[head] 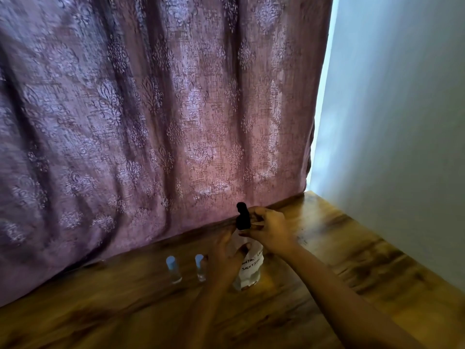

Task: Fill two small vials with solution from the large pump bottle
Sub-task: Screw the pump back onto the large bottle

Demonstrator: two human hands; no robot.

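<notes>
Two blue-capped vials [173, 270] stand on the bench [327, 248] just left of the pump bottle [250, 270]; the left hand [221, 260] curls its fingers round the bottle's body; the right hand [266, 229] pinches the black pump head [243, 215].

We count two small vials, each with one pale blue cap: the first vial [173, 270] stands a little to the left of the left hand [224, 260], and the second vial [200, 269] stands just beside that hand's knuckles. We count one pump bottle [245, 280], gripped by the left hand, with one black pump head [243, 216] at the fingers of the right hand [266, 226] and one white handwritten label [254, 263]. That makes two hands, both on the one bottle. Behind the hands we count one patterned purple curtain [151, 109], beneath them one wooden table [352, 260], and right of the right hand one pale wall [402, 122]
</notes>
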